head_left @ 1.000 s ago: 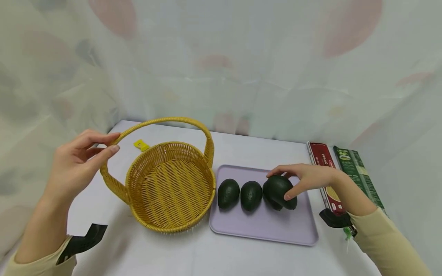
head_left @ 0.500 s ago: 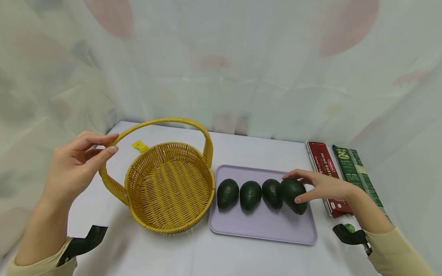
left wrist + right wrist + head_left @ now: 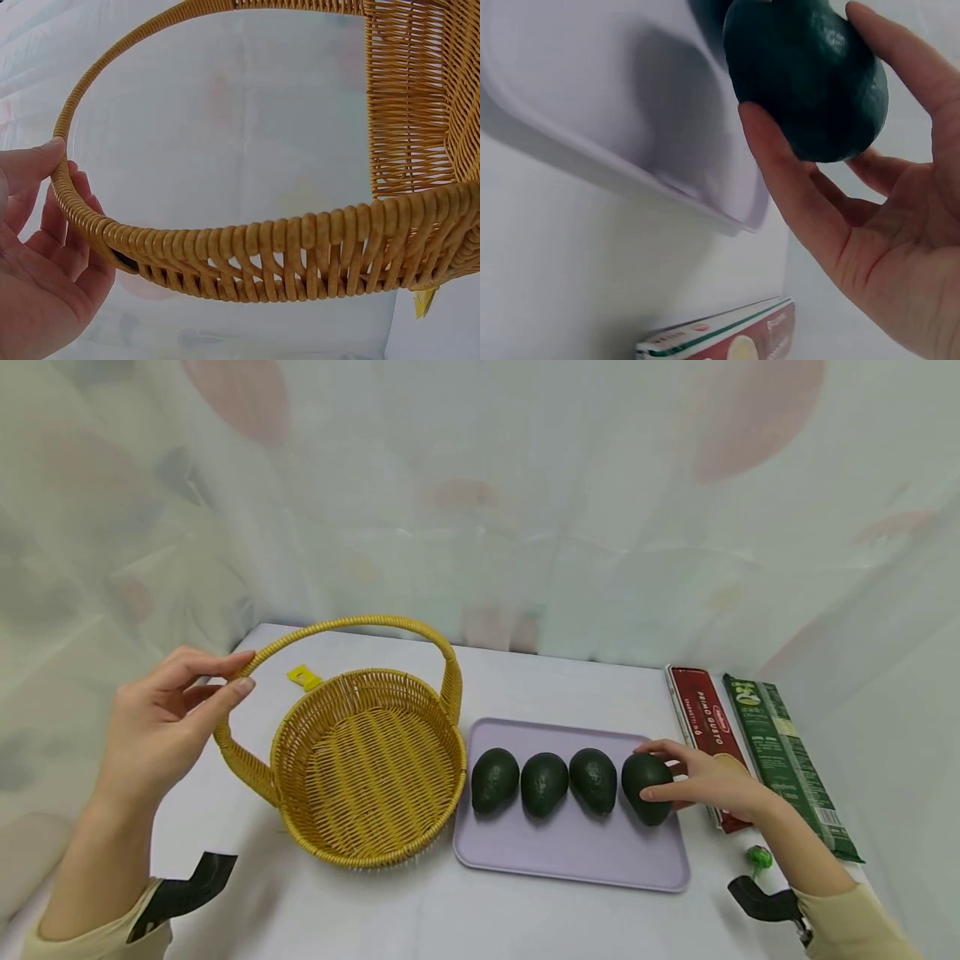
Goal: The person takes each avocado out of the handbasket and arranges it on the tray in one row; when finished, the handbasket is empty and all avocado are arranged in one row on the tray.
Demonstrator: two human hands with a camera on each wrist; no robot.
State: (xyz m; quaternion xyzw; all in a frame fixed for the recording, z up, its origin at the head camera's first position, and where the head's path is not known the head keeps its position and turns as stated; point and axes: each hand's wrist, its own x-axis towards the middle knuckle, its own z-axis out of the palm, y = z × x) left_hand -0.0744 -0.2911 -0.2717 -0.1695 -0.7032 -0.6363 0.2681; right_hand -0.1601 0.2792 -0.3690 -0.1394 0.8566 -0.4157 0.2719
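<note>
A person's right hand (image 3: pixel 705 781) cups the rightmost of four avocados (image 3: pixel 647 787) lined up on a lilac tray (image 3: pixel 577 860) near the right end of the white surface (image 3: pixel 480 918), thumb and fingers curled around the fruit's right flank. The fruit looks firm, moderately heavy and pebbly-skinned, so it should resist slipping; a grip across its broad belly, as in the right wrist view (image 3: pixel 810 75), seems safest, since hard squeezing could bruise it. Its long axis runs from the far edge of the surface toward the near edge, the narrower end apparently pointing toward the near edge. The left hand (image 3: pixel 161 727) pinches the arched handle of a yellow wicker basket (image 3: pixel 367 768) standing just left of the tray, thumb on top (image 3: pixel 30 169). Two pasta packets (image 3: pixel 738 735) lie along the right edge.
</note>
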